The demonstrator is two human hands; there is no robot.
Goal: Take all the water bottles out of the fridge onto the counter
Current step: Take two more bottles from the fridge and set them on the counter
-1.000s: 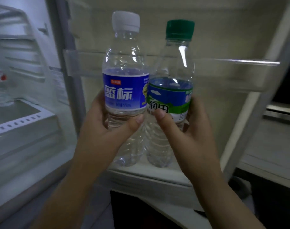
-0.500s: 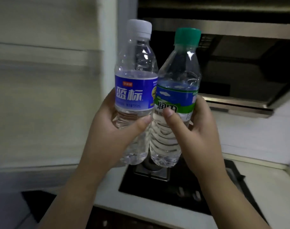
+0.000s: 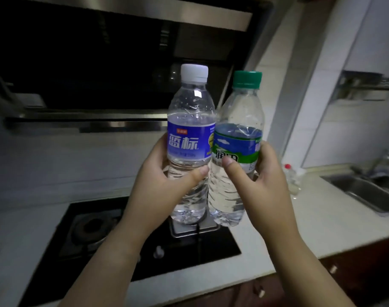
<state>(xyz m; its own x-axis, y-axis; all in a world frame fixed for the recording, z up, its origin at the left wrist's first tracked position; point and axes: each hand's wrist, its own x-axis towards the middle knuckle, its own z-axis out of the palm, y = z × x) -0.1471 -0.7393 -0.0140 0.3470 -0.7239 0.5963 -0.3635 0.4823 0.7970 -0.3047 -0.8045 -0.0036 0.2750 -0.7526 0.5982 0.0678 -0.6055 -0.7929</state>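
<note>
2 bottles (image 3: pixel 190 151) over stove (image 3: pixel 122 240)

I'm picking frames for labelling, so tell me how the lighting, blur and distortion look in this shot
Head view: dim overall, the range hood nearly black. The white-capped bottle in the left hand and the green-capped bottle in the right hand are sharp, labels legible, with small glints. Counter and sink are soft toward the edges; wide-angle bending curves the wall lines.
</note>
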